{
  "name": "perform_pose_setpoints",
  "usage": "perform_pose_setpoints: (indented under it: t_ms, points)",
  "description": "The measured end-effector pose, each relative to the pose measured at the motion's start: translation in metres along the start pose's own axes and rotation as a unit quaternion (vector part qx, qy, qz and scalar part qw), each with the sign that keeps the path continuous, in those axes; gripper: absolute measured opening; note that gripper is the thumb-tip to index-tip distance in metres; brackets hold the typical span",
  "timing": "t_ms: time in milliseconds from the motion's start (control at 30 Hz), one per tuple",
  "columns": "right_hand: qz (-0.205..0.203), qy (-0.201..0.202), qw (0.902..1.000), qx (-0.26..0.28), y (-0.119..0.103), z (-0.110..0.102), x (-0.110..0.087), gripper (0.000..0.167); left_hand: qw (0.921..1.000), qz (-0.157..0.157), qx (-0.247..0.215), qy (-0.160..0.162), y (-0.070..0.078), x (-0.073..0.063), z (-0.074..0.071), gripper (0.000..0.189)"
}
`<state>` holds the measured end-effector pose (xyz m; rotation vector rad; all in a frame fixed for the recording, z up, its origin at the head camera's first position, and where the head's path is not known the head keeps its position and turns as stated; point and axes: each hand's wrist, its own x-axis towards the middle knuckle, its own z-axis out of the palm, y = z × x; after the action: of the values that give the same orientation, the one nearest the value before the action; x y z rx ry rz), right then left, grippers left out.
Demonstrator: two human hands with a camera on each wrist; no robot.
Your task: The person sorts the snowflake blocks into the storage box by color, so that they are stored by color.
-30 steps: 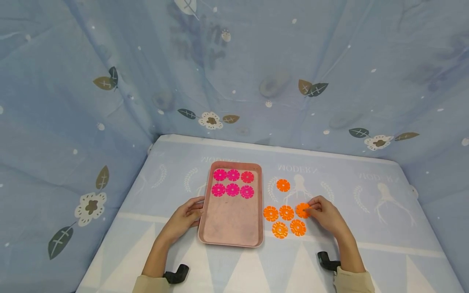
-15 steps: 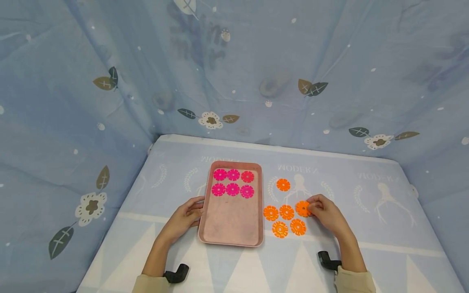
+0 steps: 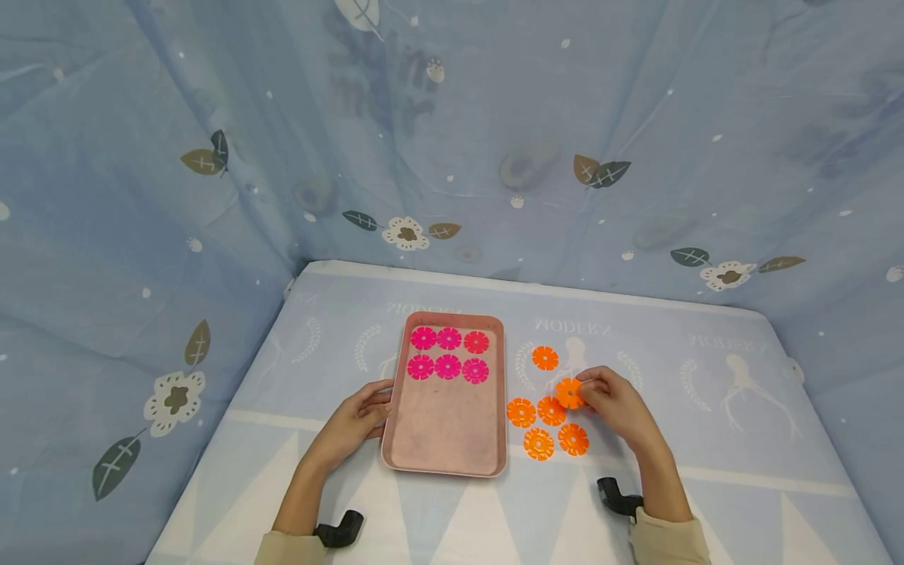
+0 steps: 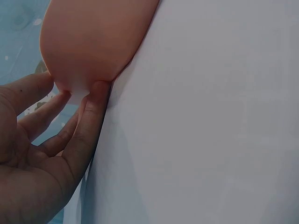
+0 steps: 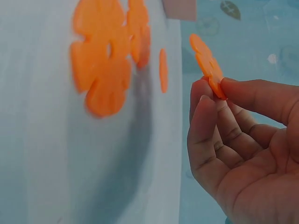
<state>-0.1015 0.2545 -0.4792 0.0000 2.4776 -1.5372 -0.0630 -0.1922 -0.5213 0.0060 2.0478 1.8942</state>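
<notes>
My right hand (image 3: 613,400) pinches an orange interlocking disc (image 3: 568,393) between thumb and fingertips. In the right wrist view that disc (image 5: 208,65) is tilted and seen nearly edge-on, raised off the table. Several more orange discs (image 3: 539,444) lie on the cloth to the right of the pink tray (image 3: 445,431), with one (image 3: 545,358) farther back. My left hand (image 3: 355,416) is at the tray's left side, fingertips touching its outer wall; the left wrist view shows the fingers (image 4: 96,105) spread against it. Two rows of pink and red slotted discs (image 3: 448,366) lie in the tray's far part.
A pale blue and white patterned cloth (image 3: 706,431) covers the table. Blue fabric walls (image 3: 494,141) rise behind it and at both sides. A black wrist mount (image 3: 340,529) is on the left forearm, another (image 3: 618,497) on the right.
My right hand has lifted the orange disc from the right end of its row and moved it leftward and slightly away from me. The left hand and tray have stayed in place.
</notes>
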Motion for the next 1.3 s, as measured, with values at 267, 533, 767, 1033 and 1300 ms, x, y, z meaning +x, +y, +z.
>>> perform_pose_setpoints:
  t_ms: [267,533,767,1033,1300]
  points:
    - [-0.018,-0.025,0.9989,0.034,-0.017,0.01,0.004,0.024,1.0,-0.002,0.0,0.0,0.002,-0.001,0.001,0.048]
    - [-0.036,-0.055,0.9965,0.052,-0.035,0.026,0.009,0.022,1.0,0.001,-0.001,-0.002,0.001,-0.001,0.001,0.048]
    - [-0.066,-0.078,0.9929,0.06,-0.053,0.044,0.017,0.019,1.0,0.002,-0.003,-0.002,0.001,-0.002,0.001,0.049]
    - [-0.073,-0.097,0.9904,0.065,-0.075,0.072,0.029,0.019,1.0,0.0,-0.003,-0.002,0.0,-0.002,0.0,0.049]
    - [-0.084,-0.124,0.985,0.086,-0.099,0.107,0.043,0.017,1.0,0.003,-0.001,-0.002,-0.001,0.0,-0.001,0.049]
